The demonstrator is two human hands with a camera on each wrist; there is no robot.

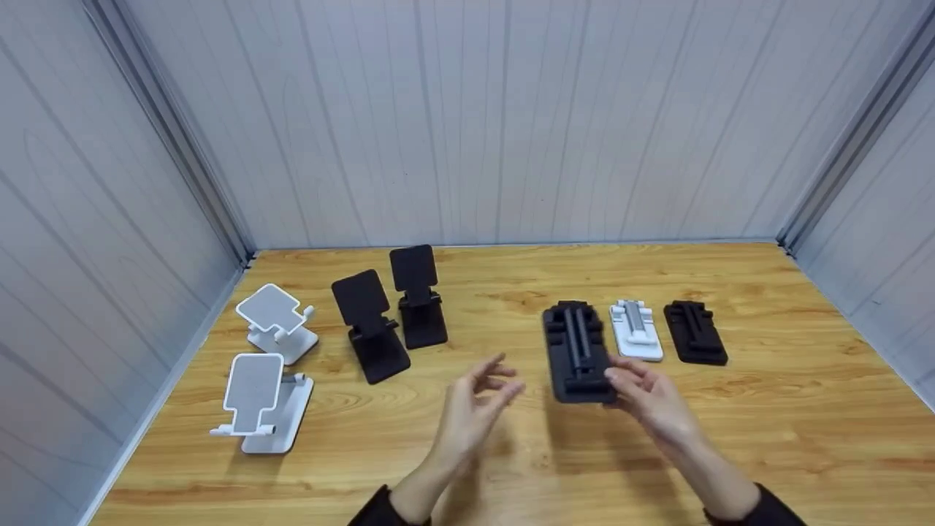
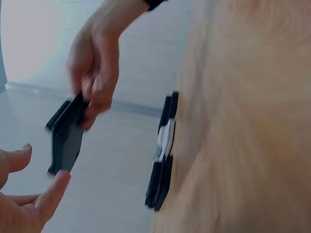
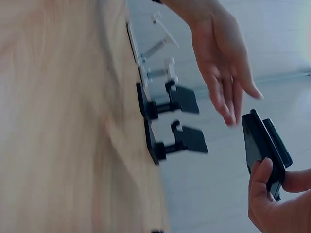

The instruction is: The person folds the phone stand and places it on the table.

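1. Head view: right grip [image 1: 652, 402] pinches a folded black phone stand [image 1: 581, 365]; left grip [image 1: 475, 409] nearby, fingers relaxed.
2. Left wrist view: stand clear of tabletop [image 2: 238, 126]; three folded stands [image 2: 165, 141] visible, two distinct overhead.

Black and white on streaked yellow-brown

The raised folded stand [image 1: 581, 358], right of centre, is all black. Beyond it to the right come a white folded stand [image 1: 637, 332] with a grey strip and a plain black folded stand [image 1: 695, 332]. At the left, two white open stands [image 1: 254, 383] have grey faces edged in white; beside them are two solid black open stands [image 1: 361, 296]. The bench [image 1: 526, 453] is yellow-brown with darker wood grain, the back wall [image 1: 467, 124] pale grey with upright grain lines. Both sleeves [image 1: 760, 508] at the bottom edge are black.
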